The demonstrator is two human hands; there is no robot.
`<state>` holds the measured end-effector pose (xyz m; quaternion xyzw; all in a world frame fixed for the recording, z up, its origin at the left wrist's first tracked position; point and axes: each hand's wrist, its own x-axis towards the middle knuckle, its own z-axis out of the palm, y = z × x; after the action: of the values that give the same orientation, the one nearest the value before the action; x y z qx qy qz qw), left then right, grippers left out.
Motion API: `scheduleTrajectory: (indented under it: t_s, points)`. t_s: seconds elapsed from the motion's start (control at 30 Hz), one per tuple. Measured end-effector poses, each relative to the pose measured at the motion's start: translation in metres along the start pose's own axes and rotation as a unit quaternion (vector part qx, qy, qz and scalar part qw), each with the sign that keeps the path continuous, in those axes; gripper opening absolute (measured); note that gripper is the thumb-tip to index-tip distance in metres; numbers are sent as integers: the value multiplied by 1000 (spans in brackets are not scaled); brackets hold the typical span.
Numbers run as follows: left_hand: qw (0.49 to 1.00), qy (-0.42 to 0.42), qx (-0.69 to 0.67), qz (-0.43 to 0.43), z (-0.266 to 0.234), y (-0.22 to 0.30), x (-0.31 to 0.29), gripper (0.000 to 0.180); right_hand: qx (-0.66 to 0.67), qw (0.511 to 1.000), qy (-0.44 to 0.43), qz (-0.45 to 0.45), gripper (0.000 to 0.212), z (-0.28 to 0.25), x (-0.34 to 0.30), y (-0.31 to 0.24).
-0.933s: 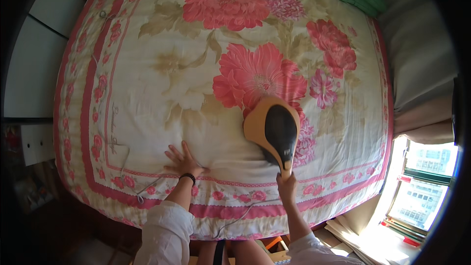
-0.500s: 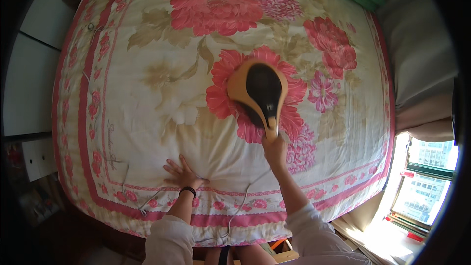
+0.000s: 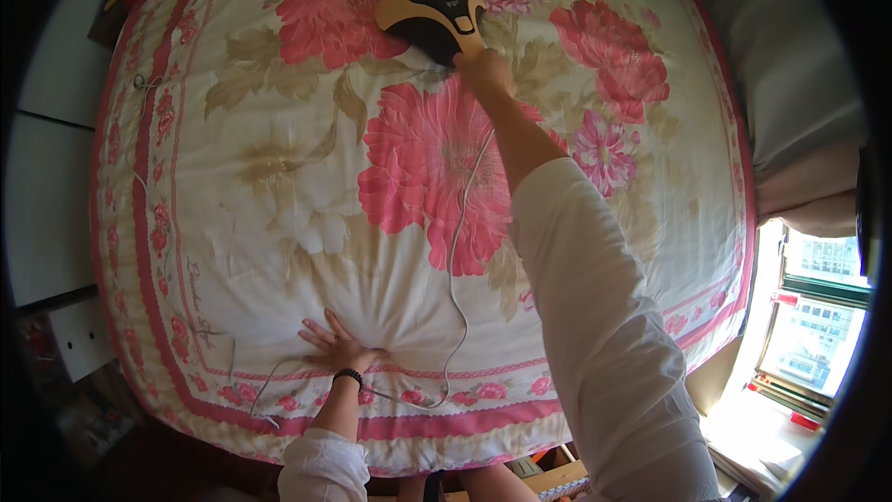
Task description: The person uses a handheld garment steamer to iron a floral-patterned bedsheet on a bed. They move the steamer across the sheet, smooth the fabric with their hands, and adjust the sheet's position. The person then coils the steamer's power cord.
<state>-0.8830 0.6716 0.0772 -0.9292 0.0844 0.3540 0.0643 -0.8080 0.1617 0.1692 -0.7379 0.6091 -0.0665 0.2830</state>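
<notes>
Near the person, the left hand (image 3: 336,350) lies flat with its fingers spread wide on the soft floral quilt with big pink flowers and a pink border (image 3: 279,177). It holds nothing; it just presses down on the near part of the bed cover, close to the pink border. A thin black band (image 3: 348,375) sits round that wrist. It is good to keep this hand pressing, I think, so the quilt does not slide or bunch up when the machine moves.

A thin white cord (image 3: 453,251) runs from the near edge of the bed, past the left hand, and up the middle of the quilt beside the right arm in its white sleeve (image 3: 595,335). The cord should stay loose and lie behind the machine, not under it, or it may get caught.

Far up the bed, the right hand (image 3: 483,70) is closed tight round the handle of the rounded yellow and black handheld cleaner (image 3: 432,7). The cleaner sits flat on the quilt, on a pink flower near the far edge, a bit left of the middle. The arm is stretched out a long way, so a firm grip matters. The flat bottom should stay touching the cloth, and slow straight strokes would do best

A window (image 3: 818,316) is at the right
</notes>
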Motion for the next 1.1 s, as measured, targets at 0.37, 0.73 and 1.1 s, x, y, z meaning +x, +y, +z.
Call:
scheduleTrajectory:
  t_s: [0.37,0.73,1.1]
  points:
    - [1000,4,13,13,-3,2,-2,162,-31,997,74,19,54,-54,-59,189]
    - [999,-16,34,34,-28,1,-20,153,285,943,8,171,25,-22,-305,196]
    - [922,162,-30,351,-3,-152,-38,81,134,989,-42,34,27,18,-533,237]
